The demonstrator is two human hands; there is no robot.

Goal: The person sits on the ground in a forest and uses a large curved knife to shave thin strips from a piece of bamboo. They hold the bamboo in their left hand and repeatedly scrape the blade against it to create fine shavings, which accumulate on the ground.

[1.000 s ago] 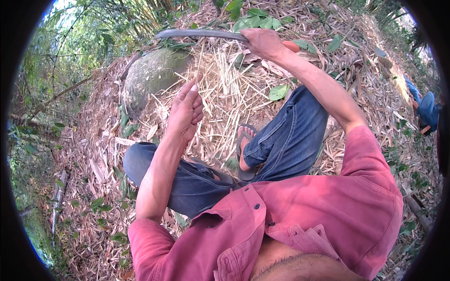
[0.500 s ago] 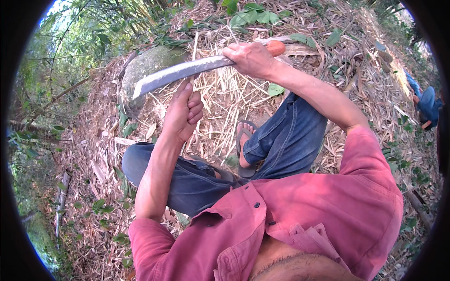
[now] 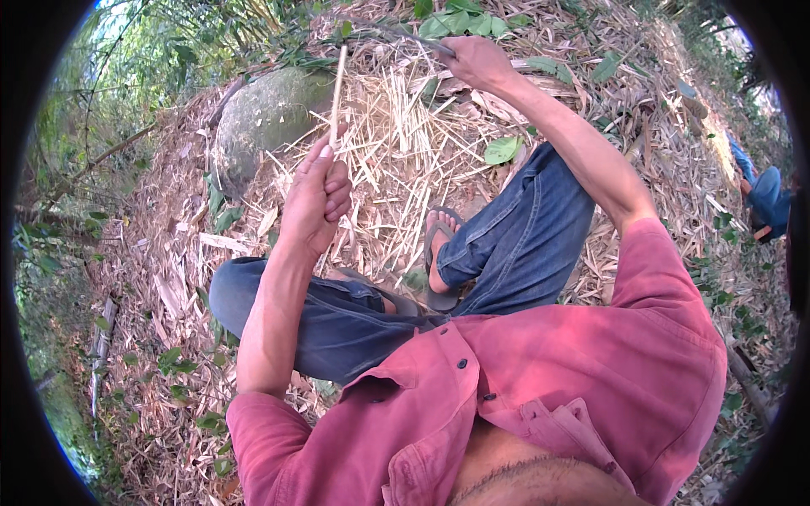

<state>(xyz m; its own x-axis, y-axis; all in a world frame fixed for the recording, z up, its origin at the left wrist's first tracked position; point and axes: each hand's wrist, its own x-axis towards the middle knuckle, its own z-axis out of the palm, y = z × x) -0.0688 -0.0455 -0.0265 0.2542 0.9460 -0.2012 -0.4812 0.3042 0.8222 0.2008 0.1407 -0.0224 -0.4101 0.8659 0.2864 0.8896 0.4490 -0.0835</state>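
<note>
Ground (image 3: pixel 169 278) all around is carpeted in dry leaves and pale split strips, a person sitting cross-legged in the middle of it, blue trousers and a red shirt filling the lower part of the view. Big grey rock (image 3: pixel 266 114) sits at the upper left, half sunk in the litter, just beyond the raised left hand. A heap of straw-coloured splinters (image 3: pixel 405 143) lies between the rock and the bent knee, right in front of the sandal (image 3: pixel 439 253) on the tucked foot. A green leaf (image 3: pixel 502 150) rests on the heap beside the knee. No containers anywhere in sight. Left hand (image 3: pixel 316 198) is fisted tight around a thin pale stick (image 3: pixel 337 93), held upright, its top reaching above the rock's edge. Right hand (image 3: pixel 477 61) is out at arm's length near the top edge, closed on a dark knife (image 3: pixel 396 34) whose blade runs leftward towards the stick's upper end; whether metal touches wood I cannot tell.
</note>
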